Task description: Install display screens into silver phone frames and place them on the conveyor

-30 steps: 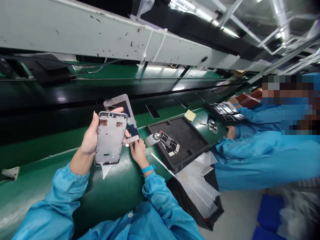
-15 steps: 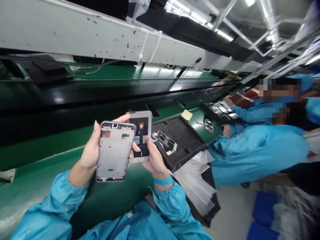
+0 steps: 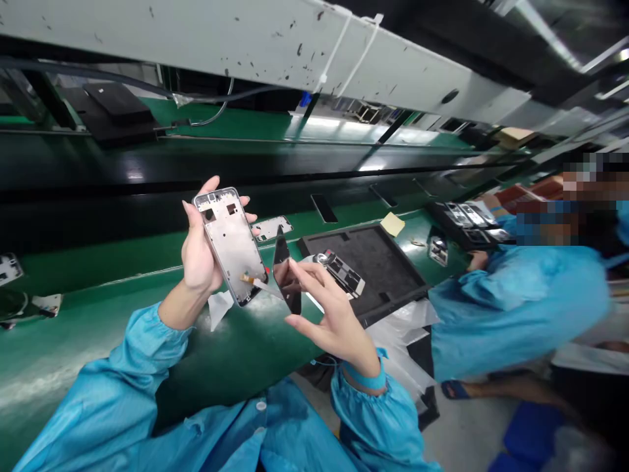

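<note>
Above the green table (image 3: 88,341), the left hand (image 3: 199,255) grips a silver frame (image 3: 230,246) upright by its edges. Just beside it, the right hand (image 3: 327,314) pinches a dark screen (image 3: 284,272) edge-on, with a thin strip between frame and screen. Behind lies a black tray (image 3: 388,262); a co-worker's sleeve (image 3: 511,301) sits right.

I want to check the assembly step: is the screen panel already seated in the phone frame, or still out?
Out. The right hand holds the screen panel edge-on beside the phone frame in the left hand.
</note>
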